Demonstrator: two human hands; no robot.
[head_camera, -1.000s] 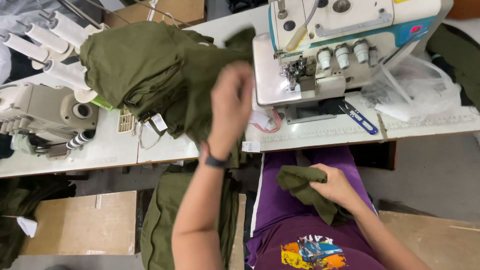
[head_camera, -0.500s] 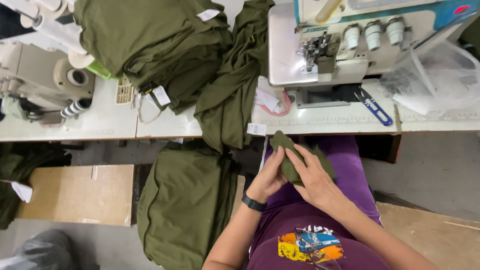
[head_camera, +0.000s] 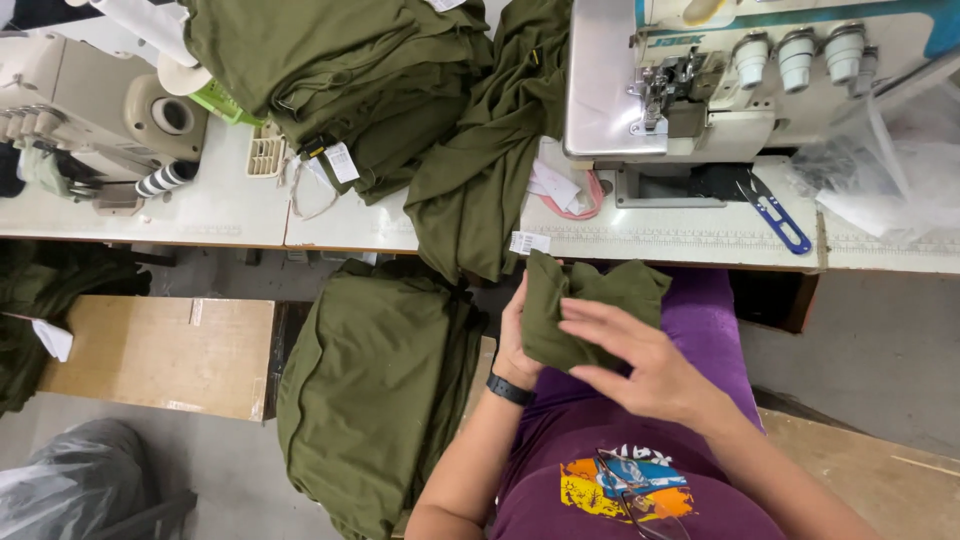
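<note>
- As the person sits at a sewing table, seen from above, both hands meet over their lap on a small olive-green fabric piece (head_camera: 585, 305).
- The left hand (head_camera: 517, 335) grips the piece's left edge, fingers curled behind the cloth and mostly hidden; a black wristband (head_camera: 510, 390) sits on that wrist.
- The right hand (head_camera: 650, 365) lies on the front of the piece, fingers spread fairly wide and pressing flat on it.
- The piece hangs just below the table edge (head_camera: 650, 262), above purple trousers (head_camera: 705, 325).
- On the table, a white overlock sewing machine (head_camera: 740, 80) stands just beyond the hands, with blue thread snips (head_camera: 775, 212) beside it.
- A long green garment (head_camera: 480, 170) drapes off the table, next to a pile of folded green garments (head_camera: 310, 60).
- Another green bundle (head_camera: 375, 385) rests below, left of the person.
</note>
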